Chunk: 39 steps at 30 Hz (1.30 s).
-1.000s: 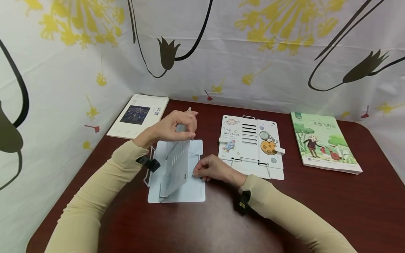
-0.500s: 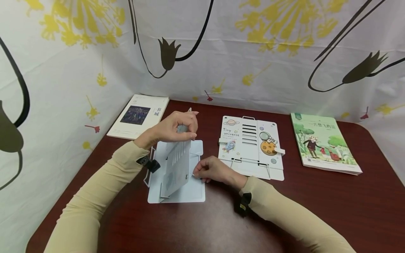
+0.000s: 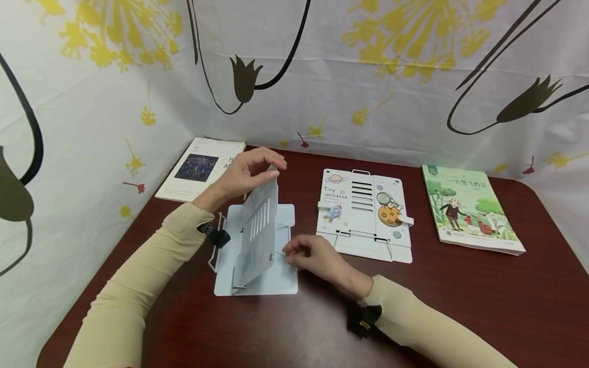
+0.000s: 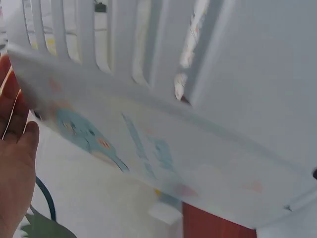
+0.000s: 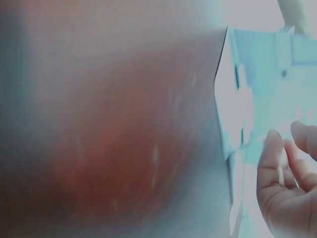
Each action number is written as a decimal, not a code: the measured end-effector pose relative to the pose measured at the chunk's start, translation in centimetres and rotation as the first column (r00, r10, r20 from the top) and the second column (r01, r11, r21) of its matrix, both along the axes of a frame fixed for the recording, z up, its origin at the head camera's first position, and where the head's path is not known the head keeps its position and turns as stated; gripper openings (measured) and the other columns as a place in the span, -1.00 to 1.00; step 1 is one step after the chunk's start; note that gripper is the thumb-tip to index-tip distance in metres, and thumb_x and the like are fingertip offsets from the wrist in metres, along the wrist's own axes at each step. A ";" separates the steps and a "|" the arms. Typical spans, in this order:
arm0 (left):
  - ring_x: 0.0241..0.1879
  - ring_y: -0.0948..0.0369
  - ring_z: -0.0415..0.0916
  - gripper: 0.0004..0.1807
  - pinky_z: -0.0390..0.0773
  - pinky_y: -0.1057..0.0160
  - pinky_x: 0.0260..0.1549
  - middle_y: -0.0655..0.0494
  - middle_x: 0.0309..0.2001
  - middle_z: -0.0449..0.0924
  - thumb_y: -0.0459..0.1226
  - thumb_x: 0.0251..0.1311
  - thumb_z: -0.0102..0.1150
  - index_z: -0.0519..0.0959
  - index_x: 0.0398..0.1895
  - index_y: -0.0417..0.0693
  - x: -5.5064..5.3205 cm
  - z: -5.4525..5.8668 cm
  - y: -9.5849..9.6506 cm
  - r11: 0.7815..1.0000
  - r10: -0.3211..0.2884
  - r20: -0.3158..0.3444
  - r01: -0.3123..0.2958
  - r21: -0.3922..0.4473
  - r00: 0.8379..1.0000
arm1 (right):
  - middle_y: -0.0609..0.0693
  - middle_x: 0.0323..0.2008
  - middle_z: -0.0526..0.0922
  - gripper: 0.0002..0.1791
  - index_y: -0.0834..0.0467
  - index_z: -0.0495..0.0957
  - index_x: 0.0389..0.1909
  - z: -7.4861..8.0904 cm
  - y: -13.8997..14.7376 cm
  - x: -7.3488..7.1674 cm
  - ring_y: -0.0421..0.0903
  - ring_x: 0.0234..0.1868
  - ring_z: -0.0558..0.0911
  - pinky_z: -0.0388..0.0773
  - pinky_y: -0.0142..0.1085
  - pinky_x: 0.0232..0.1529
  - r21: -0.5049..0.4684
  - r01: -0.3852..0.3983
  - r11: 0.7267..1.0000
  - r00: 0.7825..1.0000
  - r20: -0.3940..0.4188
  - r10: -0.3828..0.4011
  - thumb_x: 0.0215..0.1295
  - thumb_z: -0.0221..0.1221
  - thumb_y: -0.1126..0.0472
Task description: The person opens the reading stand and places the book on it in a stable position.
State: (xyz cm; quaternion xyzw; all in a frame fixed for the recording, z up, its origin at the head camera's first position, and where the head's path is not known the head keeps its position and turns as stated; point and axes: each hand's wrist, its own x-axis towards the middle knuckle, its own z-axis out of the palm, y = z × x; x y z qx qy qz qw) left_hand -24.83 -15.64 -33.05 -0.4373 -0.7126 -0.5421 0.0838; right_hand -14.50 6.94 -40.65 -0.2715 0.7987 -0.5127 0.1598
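Note:
A pale blue metal book stand (image 3: 257,250) stands on the table, its slotted panel raised at a steep angle over the flat base plate (image 3: 282,281). My left hand (image 3: 244,171) is at the panel's top corner, fingers extended along the edge and thumb apart from them. The left wrist view shows the panel's printed blue cartoon figure (image 4: 81,131) close to those fingers. Beside the base plate's right edge, my right hand (image 3: 317,258) hovers with loosely bent fingers, a gap between thumb and fingertips. A thin wire support (image 3: 280,252) lies just by its fingertips.
A white "Tiny universe" book stand (image 3: 361,220) lies folded flat right of the blue one. A white book (image 3: 207,148) lies at the back left, a green book (image 3: 474,204) at the right. Patterned cloth (image 3: 322,76) hangs behind the dark red table (image 3: 322,322).
My left hand has risen along the panel to its top corner and loosened. My right hand has drawn slightly back, its pinch opened. The raised panel keeps its angle.

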 end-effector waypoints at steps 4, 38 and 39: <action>0.22 0.11 0.35 -0.65 0.27 0.15 0.26 -0.21 0.12 0.43 -0.53 0.21 0.04 0.42 0.09 -0.40 -0.6 -0.6 -1.1 0.995 0.099 0.161 -0.094 -0.039 0.982 | 0.08 -0.43 0.65 -0.83 0.30 0.59 -0.27 0.8 -0.3 1.8 -0.29 -0.48 0.54 0.53 -0.44 -0.44 -0.081 0.033 0.996 0.999 0.003 -0.033 0.10 0.29 0.35; -0.07 0.12 0.49 -0.66 0.52 0.13 -0.08 -0.14 0.01 0.53 -0.21 0.32 0.06 0.50 0.05 -0.24 -1.9 -3.3 -4.8 0.862 0.485 0.412 -0.340 -0.377 0.772 | 0.19 -0.54 0.58 -0.84 0.31 0.44 -0.38 2.4 -2.3 3.2 -0.24 -0.64 0.56 0.59 -0.24 -0.60 -0.294 0.169 0.941 0.979 -0.059 -0.194 0.11 0.26 0.42; -0.08 0.16 0.48 -0.64 0.51 0.15 -0.09 -0.14 0.01 0.53 -0.20 0.32 0.06 0.50 0.06 -0.25 -1.9 -3.4 -5.0 0.851 0.509 0.412 -0.372 -0.370 0.756 | 0.19 -0.54 0.58 -0.84 0.31 0.43 -0.40 2.4 -2.0 2.7 -0.23 -0.64 0.56 0.59 -0.22 -0.60 -0.292 0.183 0.939 0.976 -0.058 -0.208 0.12 0.26 0.41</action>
